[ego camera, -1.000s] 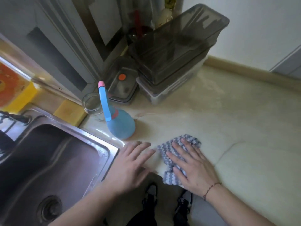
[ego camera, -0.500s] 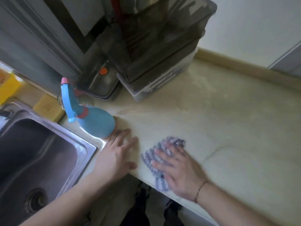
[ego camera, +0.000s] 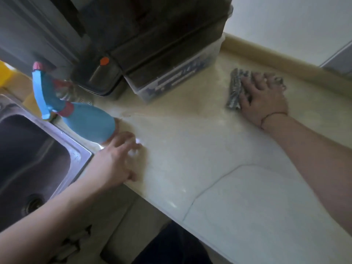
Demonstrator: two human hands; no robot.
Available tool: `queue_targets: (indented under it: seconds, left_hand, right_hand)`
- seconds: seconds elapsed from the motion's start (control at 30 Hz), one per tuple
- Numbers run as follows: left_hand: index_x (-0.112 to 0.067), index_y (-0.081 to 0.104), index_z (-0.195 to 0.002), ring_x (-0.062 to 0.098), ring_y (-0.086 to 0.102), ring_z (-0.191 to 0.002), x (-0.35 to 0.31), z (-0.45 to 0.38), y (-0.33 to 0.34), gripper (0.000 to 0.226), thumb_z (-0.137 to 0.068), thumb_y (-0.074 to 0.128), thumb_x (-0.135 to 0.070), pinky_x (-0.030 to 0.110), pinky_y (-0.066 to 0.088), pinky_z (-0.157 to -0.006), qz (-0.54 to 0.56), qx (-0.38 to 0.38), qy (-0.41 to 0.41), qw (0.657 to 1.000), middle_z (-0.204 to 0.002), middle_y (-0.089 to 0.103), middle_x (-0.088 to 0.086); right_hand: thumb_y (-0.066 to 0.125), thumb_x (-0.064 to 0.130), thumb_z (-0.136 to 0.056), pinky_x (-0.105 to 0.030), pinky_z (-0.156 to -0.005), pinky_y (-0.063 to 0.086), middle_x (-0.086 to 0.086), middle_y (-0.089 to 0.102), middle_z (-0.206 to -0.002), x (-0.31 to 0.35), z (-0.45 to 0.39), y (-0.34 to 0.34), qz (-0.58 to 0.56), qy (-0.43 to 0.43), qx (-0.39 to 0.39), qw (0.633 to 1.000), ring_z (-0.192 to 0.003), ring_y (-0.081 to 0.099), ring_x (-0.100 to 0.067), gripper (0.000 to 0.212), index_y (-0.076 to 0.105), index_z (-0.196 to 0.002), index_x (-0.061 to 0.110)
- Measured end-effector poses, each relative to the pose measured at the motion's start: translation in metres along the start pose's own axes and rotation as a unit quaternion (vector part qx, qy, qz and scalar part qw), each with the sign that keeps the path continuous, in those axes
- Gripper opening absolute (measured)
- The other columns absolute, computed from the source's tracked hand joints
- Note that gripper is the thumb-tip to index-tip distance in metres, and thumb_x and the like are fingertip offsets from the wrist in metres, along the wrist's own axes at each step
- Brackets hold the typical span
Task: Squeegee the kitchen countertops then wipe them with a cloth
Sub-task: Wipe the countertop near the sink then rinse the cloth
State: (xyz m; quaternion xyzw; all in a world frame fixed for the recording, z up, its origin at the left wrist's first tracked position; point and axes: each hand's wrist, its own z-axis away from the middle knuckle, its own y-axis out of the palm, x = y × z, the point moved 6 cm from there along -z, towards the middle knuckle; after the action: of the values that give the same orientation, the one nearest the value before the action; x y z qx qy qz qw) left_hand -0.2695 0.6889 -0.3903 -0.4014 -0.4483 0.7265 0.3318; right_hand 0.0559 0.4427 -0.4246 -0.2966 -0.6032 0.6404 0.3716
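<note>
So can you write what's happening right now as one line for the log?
step: cloth wipe | right hand: flat on cloth, far across countertop | left hand: resting on counter edge by spray bottle | sink: untouched

A single head-worn wide-angle view looks forward and steeply down from above the front edge of the pale surface [ego camera: 219,159]. It faces the rear corner, where the wall [ego camera: 285,21] meets the surface. The sink [ego camera: 34,149] occupies the left edge of the view; the floor below the surface edge fills the bottom centre. Both forearms enter from the bottom corners, placing the view close, within arm's reach. Wide-angle distortion bends straight edges near the borders.
</note>
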Motion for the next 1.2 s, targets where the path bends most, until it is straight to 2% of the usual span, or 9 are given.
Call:
queue_targets:
  seconds: [0.07,0.2,0.37,0.43,0.57,0.83,0.9,1.03,1.2]
  left_hand:
    - [-0.029,0.066,-0.115,0.021,0.058,-0.108,-0.001,0.001,0.000,0.091,-0.030,0.093,-0.022,0.030,0.050,-0.076,-0.003,0.000,0.015,1.000,-0.135,0.047,-0.007]
    - [-0.029,0.065,-0.114,0.025,0.061,-0.103,0.000,0.002,0.002,0.093,-0.025,0.092,-0.023,0.031,0.052,-0.069,-0.006,0.014,0.036,0.999,-0.133,0.048,-0.005]
    - [-0.032,0.061,-0.117,0.026,0.063,-0.103,0.004,0.003,0.002,0.097,-0.025,0.090,-0.028,0.032,0.055,-0.062,-0.017,0.025,0.069,0.997,-0.135,0.049,-0.003]
    - [-0.030,0.062,-0.116,0.026,0.063,-0.102,0.002,0.003,0.002,0.098,-0.022,0.092,-0.027,0.032,0.055,-0.061,-0.015,0.023,0.076,0.997,-0.132,0.050,-0.002]
    - [-0.029,0.066,-0.110,0.021,0.057,-0.102,0.000,0.000,0.002,0.098,-0.016,0.093,-0.028,0.034,0.056,-0.062,-0.023,0.015,0.068,0.997,-0.127,0.048,-0.012]
    - [-0.030,0.066,-0.113,0.026,0.060,-0.106,0.000,0.000,0.005,0.095,-0.022,0.095,-0.025,0.035,0.056,-0.066,-0.031,0.030,0.049,0.998,-0.132,0.050,-0.003]
    - [-0.030,0.064,-0.116,0.026,0.059,-0.108,0.002,0.001,0.008,0.096,-0.025,0.095,-0.026,0.036,0.056,-0.066,-0.037,0.027,0.057,0.997,-0.133,0.048,-0.003]
    - [-0.025,0.062,-0.116,0.027,0.058,-0.107,-0.003,0.005,0.003,0.091,-0.031,0.093,-0.032,0.036,0.055,-0.070,-0.033,0.006,0.088,0.996,-0.130,0.049,0.002]
    - [-0.025,0.068,-0.115,0.033,0.054,-0.120,-0.040,0.014,0.003,0.064,-0.063,0.062,-0.061,0.048,0.052,-0.090,-0.009,-0.019,0.097,0.995,-0.133,0.055,0.007]
  right_hand:
    - [0.020,0.047,-0.089,-0.049,-0.119,0.016,-0.012,0.037,-0.153,0.035,0.032,-0.001,-0.028,-0.052,-0.019,0.998,-0.142,0.024,-0.042,0.065,0.041,-0.145,0.022]
    - [0.043,0.036,-0.082,-0.051,-0.106,0.041,-0.001,0.055,-0.139,0.139,0.181,0.011,-0.041,-0.370,0.008,0.928,-0.133,0.044,-0.038,0.050,0.061,-0.128,0.027]
    - [0.049,0.040,-0.081,-0.040,-0.114,0.030,0.010,0.043,-0.149,0.146,0.220,0.022,-0.036,-0.477,0.103,0.872,-0.144,0.029,-0.023,0.055,0.050,-0.136,0.035]
    - [0.047,0.031,-0.082,-0.042,-0.112,0.028,-0.001,0.049,-0.145,0.117,0.169,0.016,-0.054,-0.432,0.058,0.898,-0.139,0.038,-0.028,0.052,0.057,-0.133,0.024]
    - [0.028,0.040,-0.089,-0.042,-0.116,0.021,-0.013,0.046,-0.146,0.003,0.027,-0.009,-0.076,-0.097,-0.018,0.992,-0.138,0.035,-0.041,0.060,0.054,-0.137,0.015]
    - [0.042,0.023,-0.090,-0.037,-0.117,0.022,-0.006,0.041,-0.151,0.019,-0.009,-0.011,-0.124,0.056,-0.035,0.990,-0.142,0.028,-0.033,0.052,0.049,-0.142,0.020]
    - [0.044,0.018,-0.085,-0.043,-0.112,0.031,-0.017,0.051,-0.141,0.068,0.038,-0.010,-0.137,-0.083,-0.007,0.987,-0.133,0.042,-0.039,0.051,0.056,-0.134,0.012]
    - [0.047,0.028,-0.090,-0.043,-0.112,0.034,-0.003,0.066,-0.125,0.153,0.220,0.010,-0.143,-0.414,0.053,0.898,-0.127,0.052,-0.031,0.031,0.069,-0.112,0.023]
    - [0.054,0.038,-0.085,-0.034,-0.117,0.027,0.016,0.045,-0.146,0.131,0.283,0.035,-0.063,-0.498,0.099,0.859,-0.145,0.027,-0.018,0.043,0.055,-0.128,0.042]
